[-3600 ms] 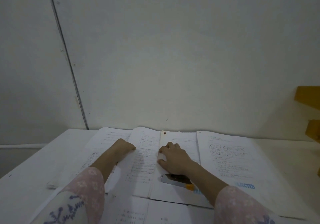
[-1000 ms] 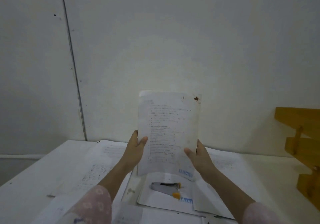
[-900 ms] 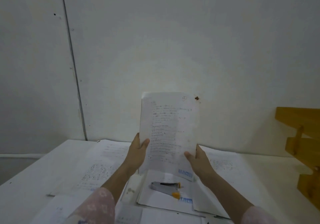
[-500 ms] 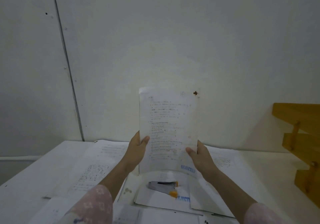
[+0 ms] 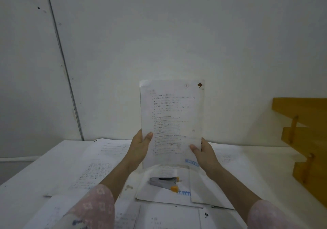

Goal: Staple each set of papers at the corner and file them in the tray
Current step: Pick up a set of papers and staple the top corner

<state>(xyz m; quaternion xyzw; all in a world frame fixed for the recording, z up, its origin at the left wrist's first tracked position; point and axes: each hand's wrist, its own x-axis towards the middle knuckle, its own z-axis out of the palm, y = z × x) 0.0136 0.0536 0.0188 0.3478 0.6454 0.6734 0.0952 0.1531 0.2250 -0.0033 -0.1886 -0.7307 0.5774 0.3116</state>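
Both arms reach fwd, holding papers (image 5: 172, 122) upright above the table (image 5: 26, 184). Left hand (image 5: 139, 147) grips the lower left edge, thumb on front; right hand (image 5: 203, 155) grips the lower right edge, thumb on front. Blue "REJECTE.." stamp at bottom right. Stapler (image 5: 163, 182) lies near, below, on sheets (image 5: 159, 195) w/ same stamp. Wooden tray (image 5: 307, 140) far right.

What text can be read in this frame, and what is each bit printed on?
"REJECTE": blue stamp at the lower right of the held set; its end is hidden by the right hand.
"EJECTE": blue stamp on the sheet under the stapler; only partly visible.
Printed lines on the held set and on the other papers: too blurred to read.
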